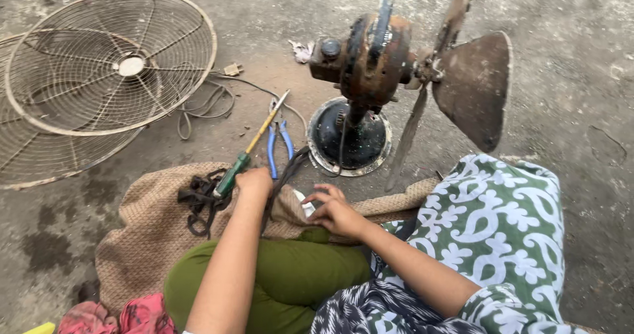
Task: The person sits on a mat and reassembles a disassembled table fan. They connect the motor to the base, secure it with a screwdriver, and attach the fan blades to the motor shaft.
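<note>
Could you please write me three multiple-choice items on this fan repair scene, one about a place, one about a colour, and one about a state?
1. Where do the pliers lie?
A. On the ground between the fan base and the wire guards
B. On top of the motor
C. Inside a guard

2. What colour is the handle of the screwdriver at the left hand?
A. Red
B. Green
C. Black

3. In what state is the fan?
A. Fully caged
B. Lying flat on its side
C. Standing upright with its blades bare

Answers:
1. A, the blue-handled pliers rest on the concrete just left of the round base.
2. B, the grip next to the left hand is green, with a yellow shaft above it.
3. C, both guards lie on the ground to the left, while the rusty blades stand uncovered.
</note>
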